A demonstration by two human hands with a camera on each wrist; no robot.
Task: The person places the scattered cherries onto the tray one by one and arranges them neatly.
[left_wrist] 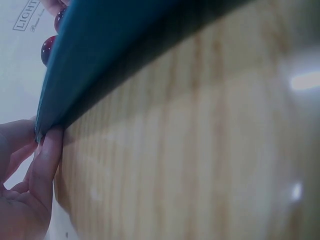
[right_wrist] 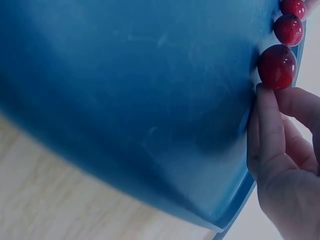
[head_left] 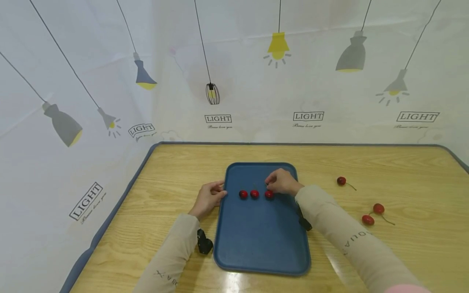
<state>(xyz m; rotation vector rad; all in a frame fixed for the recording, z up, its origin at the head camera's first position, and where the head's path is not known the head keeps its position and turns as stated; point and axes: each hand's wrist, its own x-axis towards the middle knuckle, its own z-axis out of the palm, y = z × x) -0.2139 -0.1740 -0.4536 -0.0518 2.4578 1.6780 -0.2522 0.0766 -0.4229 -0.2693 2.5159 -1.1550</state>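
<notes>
**Gripping a blue tray [head_left: 261,240], pinching the rightmost cherry [head_left: 269,195]**

Holding the tray's left rim between thumb and fingers of the left hand [head_left: 207,198], closed down to about the thickness of the edge. Reaching in over the tray's right rim with the right hand [head_left: 281,181], drawn together at the fingertips on the rightmost cherry; impossible to tell whether by fruit or by stem.

Lined up crosswise on the far half of the tray: the leftmost cherry [head_left: 243,194], then the middle cherry [head_left: 254,194] just beside it, then, past a wider gap, the one in the fingertips.

Out to the right of the tray, on the wood-grained counter [head_left: 176,171]: a lone cherry [head_left: 341,180], with a stem pointing away from the tray. Nearer to the person and farther from the tray, a pair of cherries [head_left: 378,208], close together, with thin stems.

Beyond the tray, past the counter's far edge: a white sheet [head_left: 249,61] printed with hanging lamps [head_left: 278,44] and the word LIGHT, also covering the left side.

Leading in toward the tray from the near side: beige sleeves [head_left: 172,248] with dark lettering. At the wrists, black devices [head_left: 203,242], one beside the tray's left rim, another at its right rim.
</notes>
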